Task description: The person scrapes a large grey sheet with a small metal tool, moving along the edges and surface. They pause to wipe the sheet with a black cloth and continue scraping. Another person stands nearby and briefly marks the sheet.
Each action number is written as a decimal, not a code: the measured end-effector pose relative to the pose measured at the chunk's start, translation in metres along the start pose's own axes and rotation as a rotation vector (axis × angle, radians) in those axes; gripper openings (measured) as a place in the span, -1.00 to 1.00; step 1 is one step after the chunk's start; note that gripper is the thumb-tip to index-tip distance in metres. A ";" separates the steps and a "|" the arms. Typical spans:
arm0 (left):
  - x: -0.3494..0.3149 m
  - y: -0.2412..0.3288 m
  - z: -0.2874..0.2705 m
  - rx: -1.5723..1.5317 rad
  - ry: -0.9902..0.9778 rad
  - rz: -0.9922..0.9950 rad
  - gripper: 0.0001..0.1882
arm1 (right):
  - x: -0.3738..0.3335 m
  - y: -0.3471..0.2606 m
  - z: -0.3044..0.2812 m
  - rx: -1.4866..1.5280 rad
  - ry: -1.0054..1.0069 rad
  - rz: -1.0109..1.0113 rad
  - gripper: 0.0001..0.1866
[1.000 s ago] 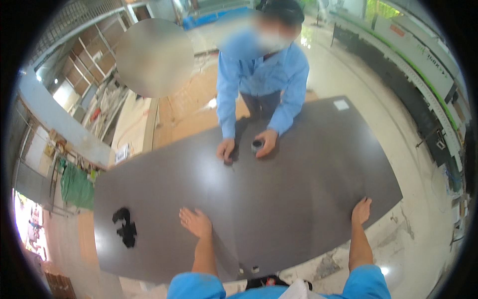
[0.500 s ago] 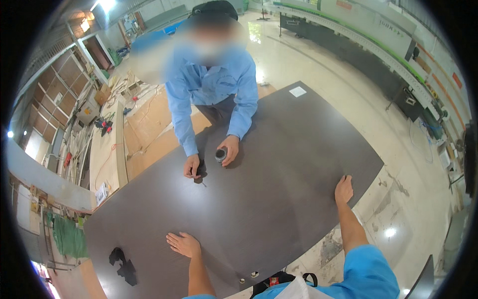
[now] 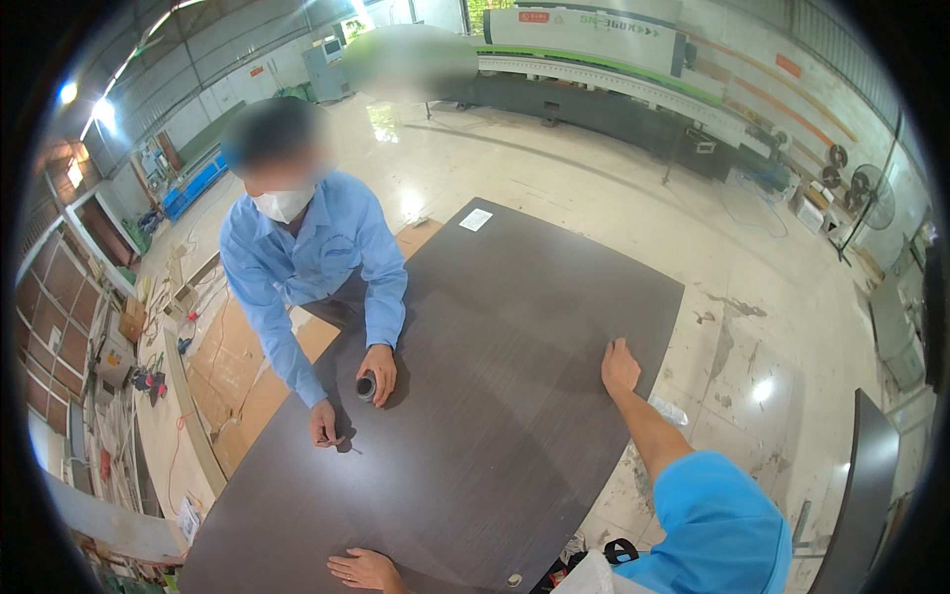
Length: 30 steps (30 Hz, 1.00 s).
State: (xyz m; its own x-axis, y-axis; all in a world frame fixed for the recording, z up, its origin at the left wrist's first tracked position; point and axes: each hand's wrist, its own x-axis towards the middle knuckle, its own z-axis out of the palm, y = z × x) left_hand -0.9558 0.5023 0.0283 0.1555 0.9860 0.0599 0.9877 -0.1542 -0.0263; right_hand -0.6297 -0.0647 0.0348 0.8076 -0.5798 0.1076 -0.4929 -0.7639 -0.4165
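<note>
A large dark brown wood-grain panel [image 3: 495, 337] lies flat in front of me. My left hand [image 3: 364, 570] rests palm down on its near part, fingers stretched out and nothing held. At the panel's right side my right hand [image 3: 620, 368] rests on the surface just inside the edge; its fingers look loosely extended, with nothing visible in them. Across the panel a person in a blue shirt [image 3: 332, 238] leans over it. One of that person's hands holds a small dark round pot [image 3: 367, 386]. The other hand [image 3: 325, 424] pinches a thin small tool against the surface.
A white label [image 3: 476, 220] sits at the panel's far corner. Wooden boards and cables [image 3: 178, 416] lie at the left. A long machine [image 3: 594, 109] spans the back, and a standing fan [image 3: 866, 198] is at the right. Another dark panel [image 3: 863, 485] leans at the right.
My view has turned right and upward, so the panel and the person appear further left. The black cloth on the panel has left the view. Both my hands stay on the panel.
</note>
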 end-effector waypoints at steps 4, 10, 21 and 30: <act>0.001 -0.004 0.003 -0.013 0.000 0.001 -0.33 | 0.000 0.003 0.004 0.008 -0.004 -0.019 -0.68; 0.006 -0.006 0.013 -0.025 0.013 0.002 -0.32 | 0.000 0.003 0.003 -0.003 -0.007 -0.028 -0.68; 0.005 -0.004 0.011 -0.039 -0.014 -0.025 -0.31 | 0.002 0.001 0.002 -0.032 -0.045 0.003 -0.67; 0.006 -0.007 0.015 -0.078 0.019 -0.002 -0.33 | 0.003 0.002 0.006 -0.055 -0.033 0.014 -0.67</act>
State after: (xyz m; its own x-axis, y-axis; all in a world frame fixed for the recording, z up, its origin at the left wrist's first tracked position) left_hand -0.9618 0.5099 0.0135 0.1534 0.9850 0.0785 0.9861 -0.1577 0.0516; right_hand -0.6267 -0.0659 0.0292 0.8103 -0.5817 0.0715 -0.5207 -0.7705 -0.3677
